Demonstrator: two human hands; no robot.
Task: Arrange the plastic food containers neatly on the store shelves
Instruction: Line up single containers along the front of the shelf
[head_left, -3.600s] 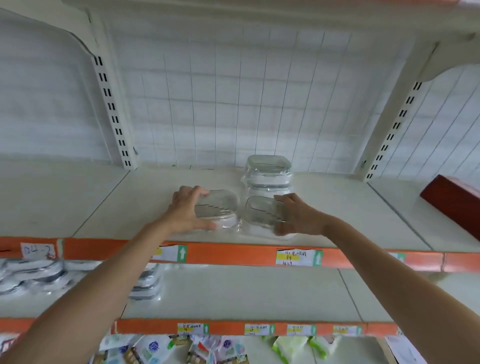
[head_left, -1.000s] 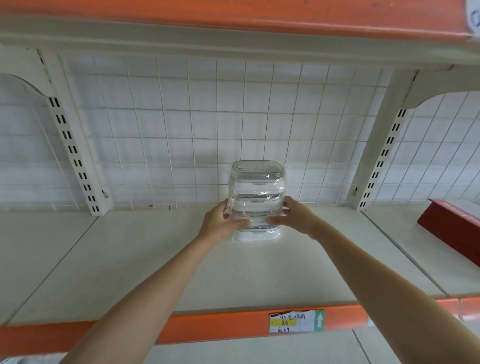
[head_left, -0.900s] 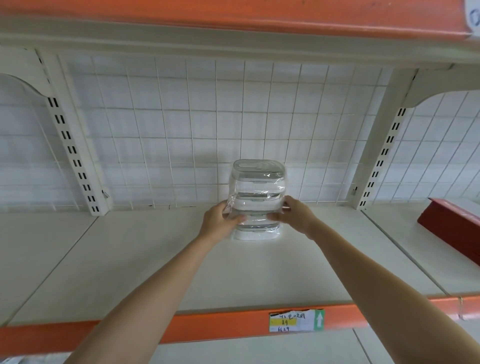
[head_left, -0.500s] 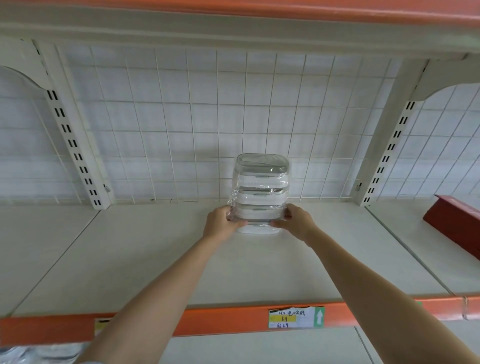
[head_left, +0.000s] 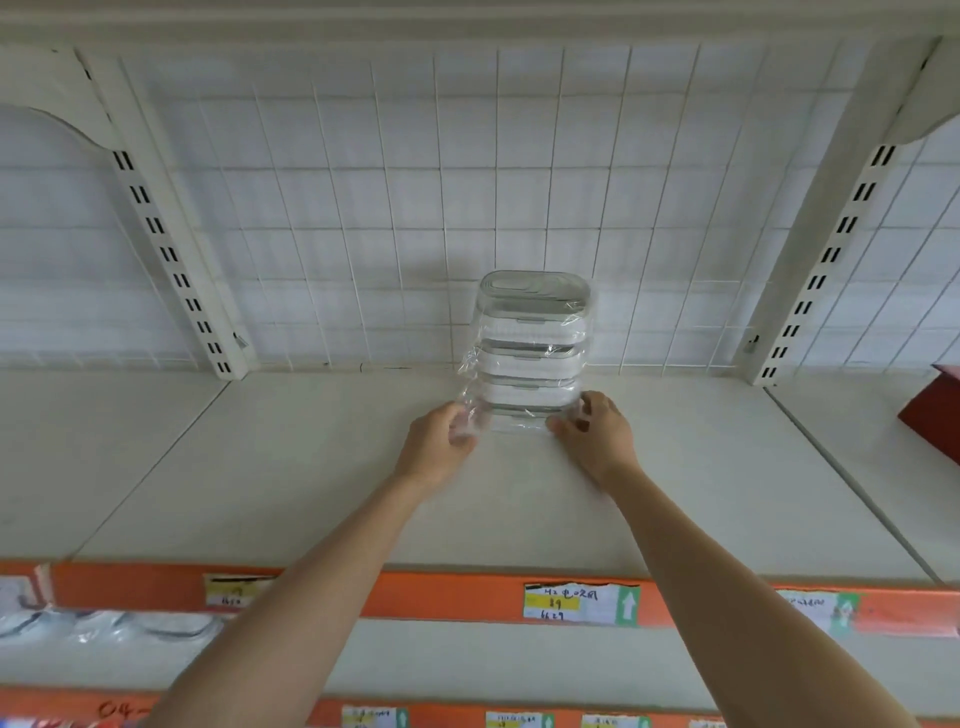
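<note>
The stack of clear lidded plastic food containers in crinkly wrap (head_left: 532, 353) now stands on the white shelf (head_left: 311, 467), far back near the wire grid. Left hand (head_left: 439, 444) and right hand (head_left: 597, 436) have slid down to its base, fingers curled on the lowest tub, so placement looks nearly complete.

Stack of clear plastic food containers (head_left: 532, 353) with grey-rimmed lids, four tiers visible, wrapped in crinkled transparent film. Standing upright on the pale shelf board (head_left: 291, 483), toward the back, near the white wire grid panel. Placed slightly right of frame centre, at about 12 o'clock from the two hands. Top lid rounded-rectangular, facing up and tipped a little toward the viewer. Film bunched loosely at the 9 o'clock side of the lowest tier. More wrapped containers (head_left: 104, 626) lying on the lower shelf, at 8 o'clock, blurred.
</note>
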